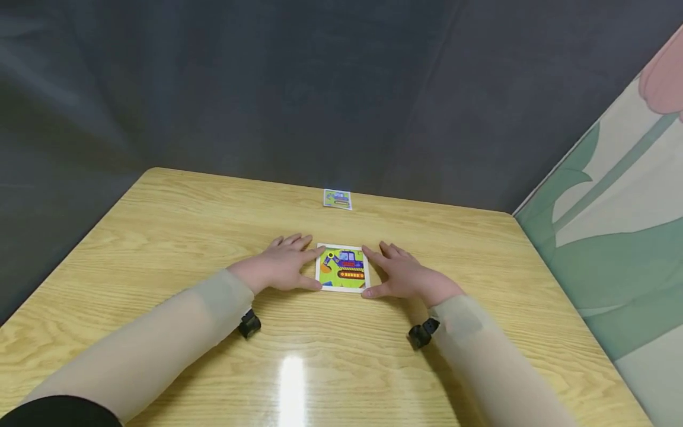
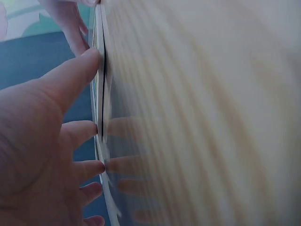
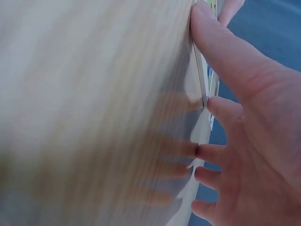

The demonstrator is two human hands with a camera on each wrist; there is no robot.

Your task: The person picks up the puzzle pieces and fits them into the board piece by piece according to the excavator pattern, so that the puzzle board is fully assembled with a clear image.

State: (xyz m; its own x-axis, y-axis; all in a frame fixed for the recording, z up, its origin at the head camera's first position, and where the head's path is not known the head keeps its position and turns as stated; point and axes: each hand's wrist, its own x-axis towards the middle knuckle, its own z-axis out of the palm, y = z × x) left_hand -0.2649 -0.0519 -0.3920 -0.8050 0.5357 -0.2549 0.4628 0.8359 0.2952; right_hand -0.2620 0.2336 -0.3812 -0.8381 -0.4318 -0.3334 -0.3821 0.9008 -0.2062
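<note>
A square white-framed excavator picture board (image 1: 342, 270) lies flat on the wooden table, green with a blue and orange machine. At its left side is my left hand (image 1: 280, 265), fingers spread, thumb and index fingertip at the near and far left corners. My right hand (image 1: 402, 274) mirrors it on the right side, thumb and index fingertip at the corners there. Seen edge-on in the left wrist view, the board's edge (image 2: 99, 42) meets the thumb (image 2: 77, 73). The right wrist view has the other thumb (image 3: 225, 49) against the frame's edge, with the remaining fingers extended towards the tabletop.
Farther back on the table (image 1: 213, 213), near its far edge, a small card (image 1: 338, 199) shows a similar excavator picture. Dark cloth (image 1: 299, 89) hangs behind the table. Along the right side stands a flower-patterned curtain (image 1: 629, 237).
</note>
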